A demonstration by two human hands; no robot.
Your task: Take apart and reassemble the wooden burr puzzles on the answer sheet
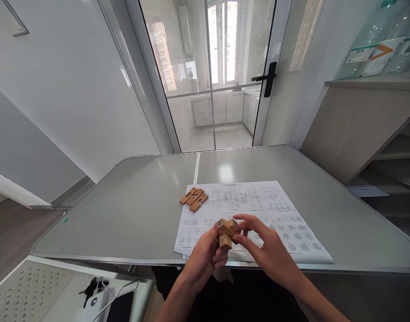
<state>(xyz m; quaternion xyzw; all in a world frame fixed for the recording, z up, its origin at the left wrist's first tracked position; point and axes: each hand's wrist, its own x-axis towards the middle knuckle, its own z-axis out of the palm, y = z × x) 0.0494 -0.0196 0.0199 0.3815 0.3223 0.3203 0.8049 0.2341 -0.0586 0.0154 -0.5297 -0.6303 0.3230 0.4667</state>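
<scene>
Between my two hands is a light-brown wooden interlocking puzzle, made of several notched blocks crossing each other; dark marks show on two block ends. My left hand is closed around its left and lower side. The thumb and fingertips of my right hand pinch its right side. Beneath them lies a large white sheet printed with rows of small puzzle diagrams. Several flat, slotted wooden pieces rest together at the sheet's upper left corner. My fingers hide part of the puzzle.
The grey table reaches back to a glass door with a black handle. At lower left, a white cart carries keys, a cable and a dark phone-like object. Large plastic bottles stand on a shelf at right.
</scene>
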